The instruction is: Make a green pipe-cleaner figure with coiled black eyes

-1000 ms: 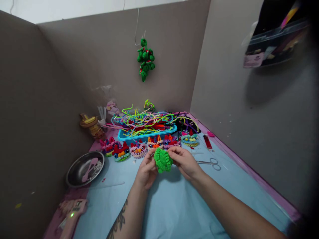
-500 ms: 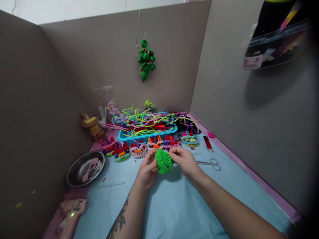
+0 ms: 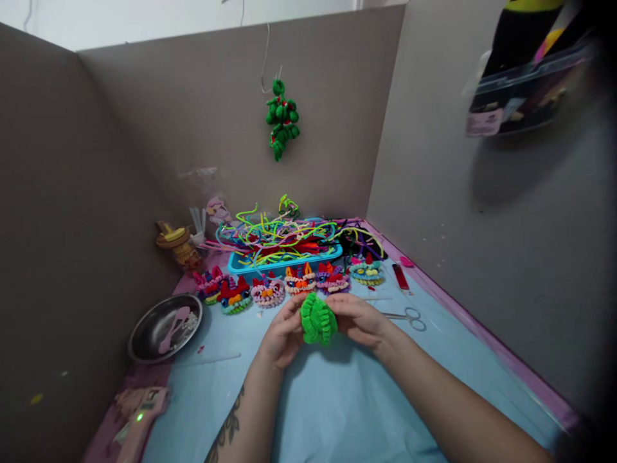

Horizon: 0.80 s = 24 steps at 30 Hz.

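Note:
Between my two hands, just above the blue table cover [image 3: 332,405], is a bright green piece of coiled, ridged pipe cleaner [image 3: 318,319]. My left hand [image 3: 284,331] grips its left side, fingers curled behind it. On the other side my right hand [image 3: 359,318] holds its right edge, thumb and fingers closed on it. Behind them stands a row of small colourful pipe-cleaner animal heads, among them a pink one [image 3: 268,291], an orange one [image 3: 300,280] and a teal one [image 3: 366,271].
A blue tray [image 3: 289,262] heaped with pipe cleaners stands at the back. Scissors [image 3: 409,318] lie to the right. A metal bowl [image 3: 139,334] with a pink tool and white beads sits left, near a pink glue gun [image 3: 139,418]. Grey partitions [image 3: 241,96] surround the table.
The green piece has turned a little and dropped slightly in my hands. My right hand's fingers now lie flatter along its edge.

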Available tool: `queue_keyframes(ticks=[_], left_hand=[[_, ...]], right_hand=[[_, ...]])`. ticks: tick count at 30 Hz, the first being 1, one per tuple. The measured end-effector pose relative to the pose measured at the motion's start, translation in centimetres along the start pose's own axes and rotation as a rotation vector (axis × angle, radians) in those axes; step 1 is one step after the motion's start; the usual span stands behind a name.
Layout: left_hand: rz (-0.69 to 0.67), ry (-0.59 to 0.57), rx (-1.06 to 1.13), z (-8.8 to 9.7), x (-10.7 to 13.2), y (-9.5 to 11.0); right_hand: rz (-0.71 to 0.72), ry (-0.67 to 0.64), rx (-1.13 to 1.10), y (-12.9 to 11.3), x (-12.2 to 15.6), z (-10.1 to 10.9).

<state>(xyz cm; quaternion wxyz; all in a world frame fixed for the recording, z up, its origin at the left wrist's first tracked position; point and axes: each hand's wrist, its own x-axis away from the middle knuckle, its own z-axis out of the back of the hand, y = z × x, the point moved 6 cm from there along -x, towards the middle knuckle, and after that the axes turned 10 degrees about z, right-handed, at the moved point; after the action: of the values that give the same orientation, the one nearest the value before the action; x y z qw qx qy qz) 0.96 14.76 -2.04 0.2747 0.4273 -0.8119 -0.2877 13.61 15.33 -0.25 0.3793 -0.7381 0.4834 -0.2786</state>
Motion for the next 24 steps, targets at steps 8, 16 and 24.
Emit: queue_keyframes(ticks=[8,16,24], left_hand=[[-0.002,0.006,-0.036,0.0,0.1,0.2],[0.000,0.071,-0.010,0.4,-0.1,0.4],[-0.041,0.114,0.018,0.7,-0.2,0.4]], right_hand=[[0.128,0.026,0.197,-1.0,-0.1,0.5],[0.267,0.123,0.211,-1.3,-0.4,0.6],[0.437,0.246,0.325,-1.3,-0.5,1.0]])
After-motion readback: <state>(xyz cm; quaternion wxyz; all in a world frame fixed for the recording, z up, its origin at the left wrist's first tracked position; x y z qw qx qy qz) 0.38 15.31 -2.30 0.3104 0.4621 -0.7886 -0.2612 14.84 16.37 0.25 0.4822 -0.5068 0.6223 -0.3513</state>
